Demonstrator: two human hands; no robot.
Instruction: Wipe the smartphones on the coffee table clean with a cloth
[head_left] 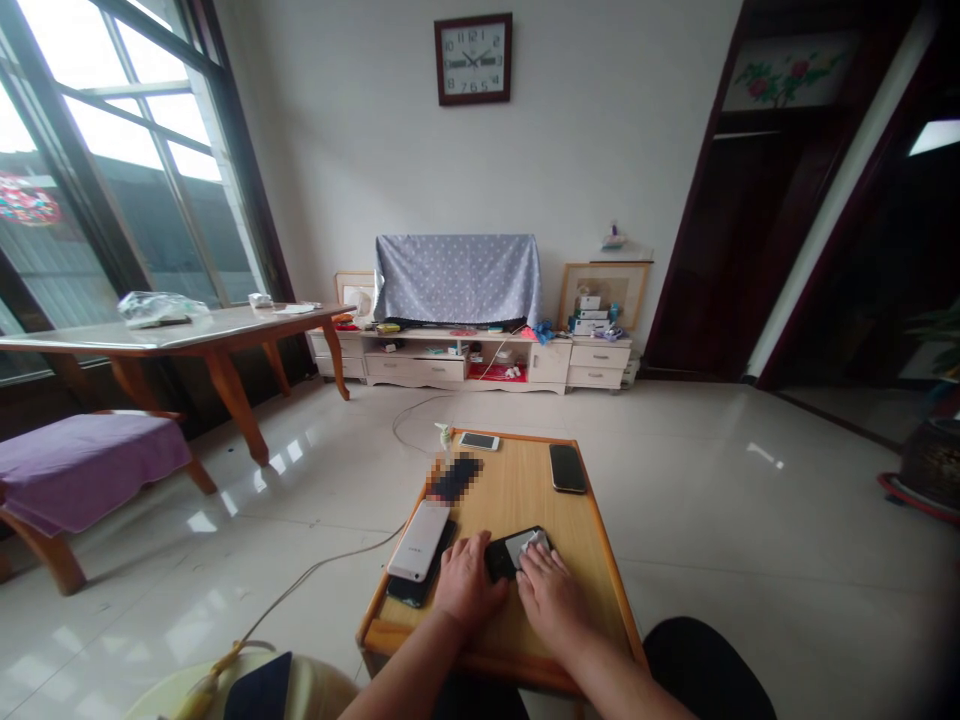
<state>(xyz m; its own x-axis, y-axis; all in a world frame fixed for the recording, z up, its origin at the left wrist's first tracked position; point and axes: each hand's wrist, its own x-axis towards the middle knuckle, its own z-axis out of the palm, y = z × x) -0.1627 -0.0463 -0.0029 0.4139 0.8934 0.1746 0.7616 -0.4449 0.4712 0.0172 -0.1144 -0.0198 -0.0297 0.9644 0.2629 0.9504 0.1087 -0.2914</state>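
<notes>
Black, the phone (498,562) is lying nearer the close edge of the wooden table (517,485) than the far one, its long axis running roughly crosswise. The left hand (466,580) is reaching its left end; the right hand (553,595) is pressing a pale cloth (535,538) on its right. Whether either is pinching, I cannot tell.

Black phone (498,561) partly covered by hands (553,592), item (457,479) blurred into pixels, purple cloth (90,462) cut by left edge
</notes>
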